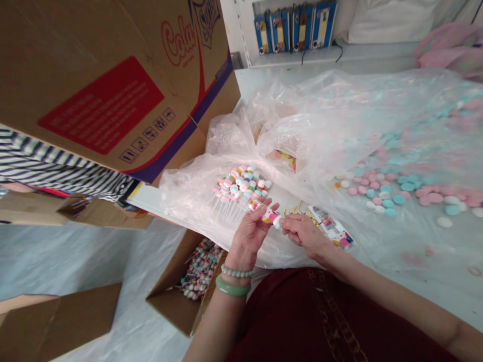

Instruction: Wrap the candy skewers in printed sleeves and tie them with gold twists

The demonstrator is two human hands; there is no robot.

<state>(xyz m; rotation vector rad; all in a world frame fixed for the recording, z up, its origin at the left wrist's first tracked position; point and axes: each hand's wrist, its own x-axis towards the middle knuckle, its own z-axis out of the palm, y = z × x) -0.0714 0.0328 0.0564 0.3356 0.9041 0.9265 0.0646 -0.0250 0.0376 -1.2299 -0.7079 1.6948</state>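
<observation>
My left hand (247, 236) grips a small wrapped candy stick (268, 216) with a pink and white pattern, and my right hand (304, 234) pinches its end. Gold twist ties (298, 211) lie just beyond my right fingers, beside a printed candy wrapper (330, 226). A bunch of pastel round candies on clear sticks (241, 183) rests on a clear plastic bag (188, 188) beyond my hands. Below my left wrist, an open cardboard box (169, 291) holds many similar candies (200, 269).
Pink and teal candy discs (396, 193) spread across the plastic at right. A large printed cardboard carton (105, 85) hangs over the upper left. A person's striped sleeve (49, 166) lies beneath it. Blue boxes (294, 27) stand on a far shelf, and a pink bag (449, 45) lies top right.
</observation>
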